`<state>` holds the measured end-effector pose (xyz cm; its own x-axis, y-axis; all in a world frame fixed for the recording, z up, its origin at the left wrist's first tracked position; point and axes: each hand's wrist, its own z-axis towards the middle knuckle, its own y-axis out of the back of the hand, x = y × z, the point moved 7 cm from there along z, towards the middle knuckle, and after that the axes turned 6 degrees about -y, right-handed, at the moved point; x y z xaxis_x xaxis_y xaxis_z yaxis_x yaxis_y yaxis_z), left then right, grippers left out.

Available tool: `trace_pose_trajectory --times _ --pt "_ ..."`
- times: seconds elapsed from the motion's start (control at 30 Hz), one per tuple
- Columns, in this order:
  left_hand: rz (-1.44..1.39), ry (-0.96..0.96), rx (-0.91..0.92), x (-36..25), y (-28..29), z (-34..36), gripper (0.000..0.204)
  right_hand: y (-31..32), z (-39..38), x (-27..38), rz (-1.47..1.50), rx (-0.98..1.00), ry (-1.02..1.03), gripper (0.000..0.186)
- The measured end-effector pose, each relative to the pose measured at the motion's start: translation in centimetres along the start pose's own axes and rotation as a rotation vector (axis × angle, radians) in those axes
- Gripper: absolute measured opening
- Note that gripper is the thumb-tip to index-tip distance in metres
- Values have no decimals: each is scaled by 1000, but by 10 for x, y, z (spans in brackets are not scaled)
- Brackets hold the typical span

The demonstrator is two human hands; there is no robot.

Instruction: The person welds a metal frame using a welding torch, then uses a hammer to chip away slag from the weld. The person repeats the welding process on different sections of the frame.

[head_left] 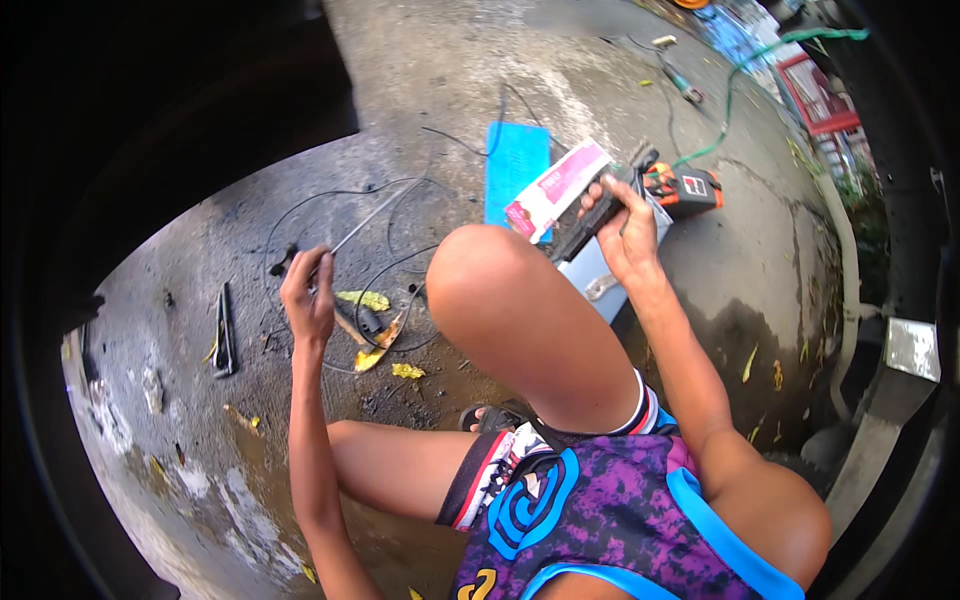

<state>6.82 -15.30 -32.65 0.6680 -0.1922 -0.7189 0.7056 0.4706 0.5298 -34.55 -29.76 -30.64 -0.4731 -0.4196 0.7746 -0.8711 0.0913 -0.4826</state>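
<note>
My left hand [308, 295] is closed around a thin grey metal rod [378, 215], which points up and to the right over the concrete. At the right, my right hand [632, 238] has its fingers curled on a long pink and white carton [558, 188]. A long dark piece [578, 235] runs along the carton under these fingers; I cannot tell whether it belongs to the carton. Below that hand stands a light grey box [612, 290]. An orange and black machine [690, 190] is just beyond it.
Black cable [290, 205] loops across the concrete. A blue flat sheet [507, 160] lies ahead, a dark long-handled tool [224, 330] at left. Farther off are an angle grinder [684, 86] and green hose [735, 85]. Dark structures frame the upper left and right. Yellow leaves [372, 357] lie near my foot.
</note>
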Motion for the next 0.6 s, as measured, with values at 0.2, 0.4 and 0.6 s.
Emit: trace_pose_trajectory --times 0.2,0.4,0.6 --pt "-343 -260 515 -96 -220 49 17 183 -102 -17 132 -419 -26 16" --pt "-274 -505 683 -150 -399 -17 15 305 -157 -95 196 -600 -366 21" --pt "-159 -603 732 -179 -437 -77 24 358 -175 -148 96 -691 -394 22"
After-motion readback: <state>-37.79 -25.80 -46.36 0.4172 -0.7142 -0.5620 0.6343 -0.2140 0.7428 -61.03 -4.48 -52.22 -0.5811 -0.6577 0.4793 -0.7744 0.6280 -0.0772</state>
